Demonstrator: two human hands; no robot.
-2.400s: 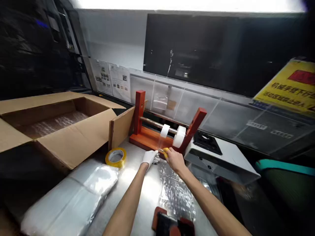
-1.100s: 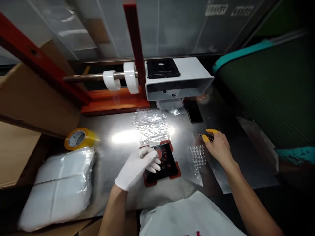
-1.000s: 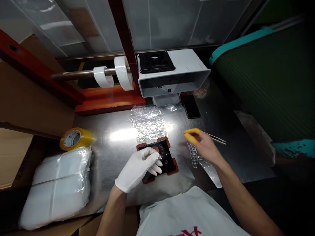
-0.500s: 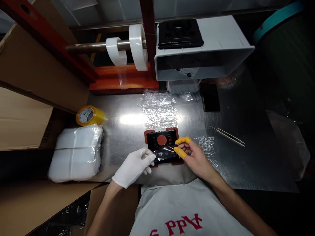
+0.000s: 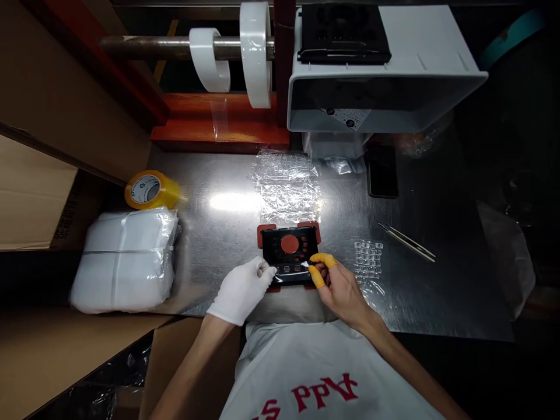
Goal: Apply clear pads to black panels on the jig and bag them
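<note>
A black panel with a red round button and red corners (image 5: 289, 248) lies on the steel table (image 5: 219, 233) in front of me. My left hand (image 5: 242, 289), in a white glove, pinches one end of a strip of clear tape (image 5: 292, 269) at the panel's near left edge. My right hand (image 5: 339, 286), with yellow finger cots on thumb and forefinger, pinches the strip's other end at the near right edge. The strip spans the panel's lower part.
Tweezers (image 5: 406, 241) and a small clear blister strip (image 5: 368, 258) lie to the right. Bubble wrap (image 5: 286, 186) lies behind the panel. A red tape stand with white rolls (image 5: 254, 55), a white machine (image 5: 385, 64), a yellow tape roll (image 5: 151, 189), a white wrapped packet (image 5: 125, 259) and a phone (image 5: 382, 170) surround the spot.
My right hand set the tweezers down on the right and came to the panel. Both hands now hold a tape strip, lowered across the panel. My view tilted down.
</note>
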